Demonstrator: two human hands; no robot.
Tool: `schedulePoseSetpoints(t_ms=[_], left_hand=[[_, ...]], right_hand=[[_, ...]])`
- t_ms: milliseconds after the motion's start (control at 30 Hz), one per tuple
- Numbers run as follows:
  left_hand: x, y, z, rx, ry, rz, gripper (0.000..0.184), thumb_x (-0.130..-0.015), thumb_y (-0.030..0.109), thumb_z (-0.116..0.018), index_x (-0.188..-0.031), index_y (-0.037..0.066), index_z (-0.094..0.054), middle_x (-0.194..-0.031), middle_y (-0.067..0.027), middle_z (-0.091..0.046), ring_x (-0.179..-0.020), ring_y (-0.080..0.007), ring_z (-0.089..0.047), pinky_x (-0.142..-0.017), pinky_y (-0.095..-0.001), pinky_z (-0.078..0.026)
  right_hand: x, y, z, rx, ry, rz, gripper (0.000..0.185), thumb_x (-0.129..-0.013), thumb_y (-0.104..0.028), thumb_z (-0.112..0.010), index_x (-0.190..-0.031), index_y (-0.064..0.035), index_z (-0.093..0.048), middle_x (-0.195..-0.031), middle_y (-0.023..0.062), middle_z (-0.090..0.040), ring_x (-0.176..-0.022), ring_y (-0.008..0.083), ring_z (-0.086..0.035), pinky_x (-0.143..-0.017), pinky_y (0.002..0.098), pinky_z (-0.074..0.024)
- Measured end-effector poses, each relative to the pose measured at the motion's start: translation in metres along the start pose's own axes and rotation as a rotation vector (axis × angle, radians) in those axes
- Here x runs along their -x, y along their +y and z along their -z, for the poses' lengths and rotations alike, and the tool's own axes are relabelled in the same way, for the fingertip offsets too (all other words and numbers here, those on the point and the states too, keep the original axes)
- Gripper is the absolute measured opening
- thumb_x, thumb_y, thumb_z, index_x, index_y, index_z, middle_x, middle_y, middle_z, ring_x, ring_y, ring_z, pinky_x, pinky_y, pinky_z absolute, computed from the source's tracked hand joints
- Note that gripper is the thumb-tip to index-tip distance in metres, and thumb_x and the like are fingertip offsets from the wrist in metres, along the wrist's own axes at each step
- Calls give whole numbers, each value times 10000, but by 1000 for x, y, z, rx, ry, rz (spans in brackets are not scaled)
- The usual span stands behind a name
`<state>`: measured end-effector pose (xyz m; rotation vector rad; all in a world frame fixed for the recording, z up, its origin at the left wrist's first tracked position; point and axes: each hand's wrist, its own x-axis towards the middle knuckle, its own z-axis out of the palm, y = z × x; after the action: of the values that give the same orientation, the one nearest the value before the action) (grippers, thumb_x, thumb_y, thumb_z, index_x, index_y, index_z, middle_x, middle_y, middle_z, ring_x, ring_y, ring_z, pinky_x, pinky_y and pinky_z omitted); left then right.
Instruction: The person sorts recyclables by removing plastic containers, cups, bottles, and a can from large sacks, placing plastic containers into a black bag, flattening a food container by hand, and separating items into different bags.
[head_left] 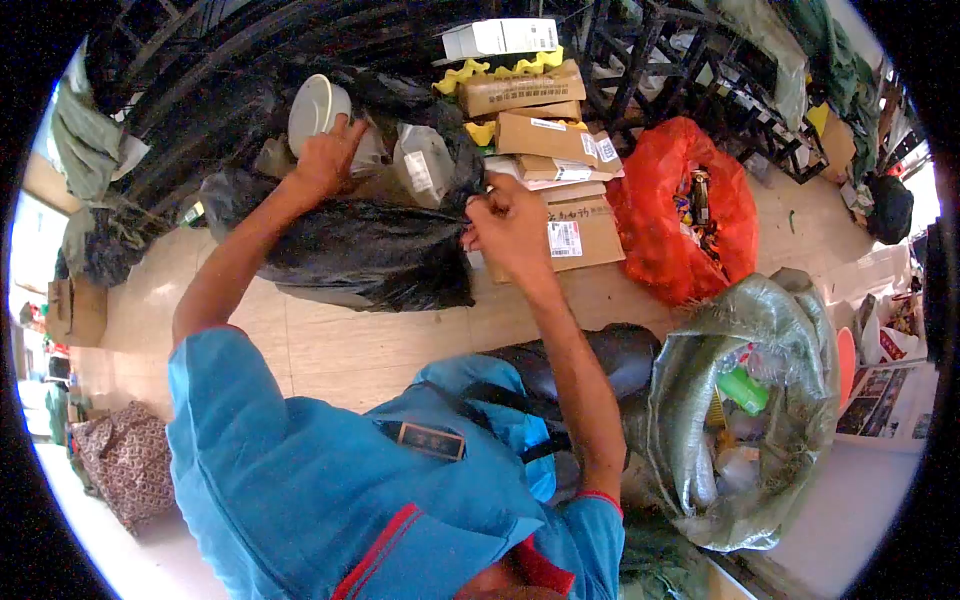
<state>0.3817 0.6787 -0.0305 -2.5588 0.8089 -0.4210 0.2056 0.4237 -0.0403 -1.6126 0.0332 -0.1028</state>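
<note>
A black plastic bag [370, 250] lies open on the floor in front of me. My left hand [328, 158] is at its far left side, fingers closed on the rim of a whitish round plastic bowl [312, 108]. The bowl is tilted on its side above the bag's opening. A clear plastic container [424, 165] with a white label sits in the bag's mouth, to the right of the bowl. My right hand [505, 222] is closed in a pinch on the bag's right edge; the gathered plastic is partly hidden by the fingers.
Flattened cardboard boxes [585, 235] are stacked right of the black bag. Beyond them stand a red bag [640, 210] of small waste and a green woven sack [680, 400] holding plastic bottles. Black metal frames [690, 70] line the back. A patterned bag [125, 460] stands at left.
</note>
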Motion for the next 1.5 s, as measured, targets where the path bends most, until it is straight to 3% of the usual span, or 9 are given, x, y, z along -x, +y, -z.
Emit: schedulePoseSetpoints(t_ms=[100,267,767,900,967,1133,1233,1400,1500], left_hand=[[-16,-25,-68,-208,163,-3,698,-658,166,-723,-1277,109,-407,-1125,-170,-478,-688,-302,-639,-552,-405,-516],[-37,-41,-99,-148,-129,83,571,-812,188,-575,-1350,107,-401,-1366,-188,-394,-871,-297,-647,-715,-376,-535],[-40,-39,-59,140,-98,160,523,-826,186,-578,-1317,81,-434,-1311,-160,-445,-915,-267,-625,-766,-357,-509],[-18,-30,-18,289,-31,128,510,-829,185,-579,-1308,75,-443,-1296,-153,-459,-927,-259,-619,-779,-352,-502],[-23,-22,-12,391,-16,80,504,-831,185,-580,-1304,71,-448,-1289,-150,-465,-933,-256,-616,-786,-349,-498],[-19,-31,-8,454,-81,55,488,-836,184,-581,-1293,63,-459,-1271,-140,-483,-948,-246,-608,-803,-343,-490],[-8,-37,-4,446,-124,66,479,-839,184,-581,-1286,58,-465,-1260,-135,-493,-956,-240,-604,-813,-339,-484],[-14,-53,-12,447,-165,76,465,-843,183,-583,-1275,49,-476,-1241,-126,-510,-971,-230,-597,-829,-332,-476],[-15,-60,-10,447,-168,82,456,-846,182,-583,-1269,44,-483,-1230,-120,-520,-980,-224,-592,-839,-329,-470]], right_hand=[[17,-34,4,-170,121,106,344,-841,5,-535,-1184,21,-526,-652,52,-582,-511,116,-585,-452,225,-468],[32,-43,-3,-119,92,307,380,-843,33,-520,-1221,-6,-503,-636,46,-560,-524,86,-539,-487,227,-473],[50,-23,-2,63,169,344,460,-804,22,-533,-1257,24,-455,-605,25,-504,-545,72,-508,-487,235,-428],[58,-3,1,164,326,536,113,-703,-47,-608,-774,32,-645,-914,167,-661,-602,205,-614,-553,311,-474],[65,-20,27,135,290,422,181,-674,-104,-623,-551,23,-584,-1075,218,-625,-640,276,-638,-587,348,-494],[88,-20,47,246,246,230,268,-703,-113,-592,-932,16,-642,-907,222,-645,-641,317,-630,-610,404,-511],[127,-3,104,399,414,410,335,-757,-112,-563,-1066,14,-597,-694,199,-624,-628,317,-625,-615,398,-510],[262,29,268,762,1059,-79,285,-776,-143,-623,-1045,-52,-639,-875,97,-674,-797,192,-656,-704,317,-524],[363,36,323,1414,869,-732,360,-738,-182,-671,-1086,-111,-617,-1055,102,-621,-976,282,-596,-830,372,-480]])
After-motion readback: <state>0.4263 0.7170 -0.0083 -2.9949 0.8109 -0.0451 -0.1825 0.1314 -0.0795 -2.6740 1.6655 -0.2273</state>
